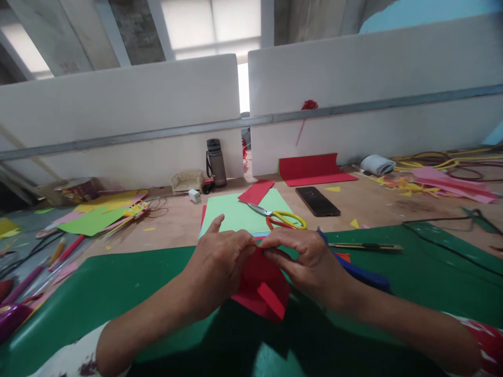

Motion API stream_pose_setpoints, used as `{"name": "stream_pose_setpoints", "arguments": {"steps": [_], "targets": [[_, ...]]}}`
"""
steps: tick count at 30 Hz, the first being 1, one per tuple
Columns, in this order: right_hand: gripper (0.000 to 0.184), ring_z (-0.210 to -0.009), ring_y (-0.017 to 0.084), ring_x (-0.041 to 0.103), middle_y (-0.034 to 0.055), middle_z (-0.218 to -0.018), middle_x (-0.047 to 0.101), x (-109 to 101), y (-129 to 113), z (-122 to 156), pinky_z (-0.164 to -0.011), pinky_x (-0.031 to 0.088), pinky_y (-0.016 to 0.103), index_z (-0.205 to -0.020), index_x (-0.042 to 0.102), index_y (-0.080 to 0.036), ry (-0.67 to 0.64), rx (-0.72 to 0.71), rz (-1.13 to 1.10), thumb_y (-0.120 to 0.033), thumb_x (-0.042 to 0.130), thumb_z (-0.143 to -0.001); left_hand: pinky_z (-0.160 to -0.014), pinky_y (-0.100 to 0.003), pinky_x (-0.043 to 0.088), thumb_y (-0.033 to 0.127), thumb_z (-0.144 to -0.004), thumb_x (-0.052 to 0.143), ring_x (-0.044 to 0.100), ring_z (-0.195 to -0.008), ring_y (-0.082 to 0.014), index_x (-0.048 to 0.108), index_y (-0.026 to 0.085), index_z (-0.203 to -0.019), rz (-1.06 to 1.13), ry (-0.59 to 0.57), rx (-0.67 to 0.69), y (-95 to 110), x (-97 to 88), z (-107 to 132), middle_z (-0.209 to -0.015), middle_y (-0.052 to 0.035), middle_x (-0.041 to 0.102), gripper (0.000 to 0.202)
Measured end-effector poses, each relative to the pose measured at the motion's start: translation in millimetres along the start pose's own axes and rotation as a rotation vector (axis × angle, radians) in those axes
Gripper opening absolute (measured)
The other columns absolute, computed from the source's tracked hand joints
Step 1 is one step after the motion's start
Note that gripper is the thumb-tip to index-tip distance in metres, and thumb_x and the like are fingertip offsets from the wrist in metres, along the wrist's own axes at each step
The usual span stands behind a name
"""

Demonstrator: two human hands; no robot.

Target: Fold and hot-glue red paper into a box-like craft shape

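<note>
A folded piece of red paper [263,285] is held over the green mat, its lower end hanging down with a narrow folded strip across it. My left hand [226,262] pinches its upper left edge, thumb and fingers closed. At the upper right edge, my right hand [306,256] pinches the same paper between thumb and forefinger. The two hands nearly meet at the top. Just beyond them lie scissors [281,215] with yellow and red handles, on a stack of light green paper [223,205]. A smaller red paper piece [257,192] rests on that stack.
The green mat [137,277] covers the near table. A utility knife [365,246] and a blue tool [365,275] lie right of my hands. Farther back are a phone [317,201], a dark bottle [216,163] and a red sheet [310,170]. Coloured papers [94,220] and pens lie left.
</note>
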State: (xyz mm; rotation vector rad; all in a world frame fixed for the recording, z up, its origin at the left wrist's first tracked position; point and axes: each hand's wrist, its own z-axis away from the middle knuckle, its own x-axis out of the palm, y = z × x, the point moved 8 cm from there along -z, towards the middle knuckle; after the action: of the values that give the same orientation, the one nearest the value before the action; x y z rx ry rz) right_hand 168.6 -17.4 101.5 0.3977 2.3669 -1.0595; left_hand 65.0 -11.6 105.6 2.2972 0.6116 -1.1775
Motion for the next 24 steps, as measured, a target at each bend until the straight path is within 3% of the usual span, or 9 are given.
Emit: {"name": "stream_pose_setpoints", "arguments": {"steps": [7, 15, 20, 24], "targets": [[0.011, -0.068, 0.015, 0.058, 0.0026, -0.072, 0.065, 2, -10, 4, -0.068, 0.045, 0.030, -0.080, 0.062, -0.018, -0.003, -0.185, 0.090, -0.014, 0.052, -0.083, -0.103, -0.047, 0.032, 0.013, -0.084, 0.042, 0.060, -0.058, -0.0109, 0.061, 0.020, -0.080, 0.081, -0.083, 0.008, 6, 1.3, 1, -0.066, 0.0036, 0.066, 0.021], [0.010, -0.063, 0.014, 0.054, 0.0009, -0.068, 0.062, 1, -10, 3, -0.063, 0.042, 0.029, -0.075, 0.059, -0.018, -0.065, -0.143, 0.124, -0.013, 0.051, -0.080, -0.101, -0.047, 0.036, 0.010, -0.077, 0.046, 0.057, -0.053, -0.0105, 0.066, 0.024, -0.079, 0.095, -0.079, 0.030, 4, -8.6, 1, -0.064, 0.0045, 0.066, 0.024], [0.012, -0.063, 0.012, 0.053, -0.0011, -0.067, 0.060, -4, 1, 2, -0.060, 0.041, 0.025, -0.071, 0.060, -0.018, -0.058, -0.022, 0.020, -0.012, 0.052, -0.079, -0.101, -0.047, 0.034, 0.009, -0.076, 0.046, 0.054, -0.051, -0.0095, 0.064, 0.019, -0.072, 0.081, -0.059, 0.011, 2, -18.3, -2, -0.059, 0.0047, 0.062, 0.021], [0.011, -0.065, 0.014, 0.056, -0.0010, -0.067, 0.062, -9, 35, 2, -0.061, 0.043, 0.025, -0.068, 0.063, -0.018, -0.032, 0.299, -0.163, -0.021, 0.057, -0.077, -0.091, -0.036, 0.042, 0.019, -0.082, 0.049, 0.060, -0.071, -0.0138, 0.065, 0.018, -0.083, 0.202, 0.066, -0.103, -20, -43.2, -9, -0.079, -0.0013, 0.068, 0.016]]}}
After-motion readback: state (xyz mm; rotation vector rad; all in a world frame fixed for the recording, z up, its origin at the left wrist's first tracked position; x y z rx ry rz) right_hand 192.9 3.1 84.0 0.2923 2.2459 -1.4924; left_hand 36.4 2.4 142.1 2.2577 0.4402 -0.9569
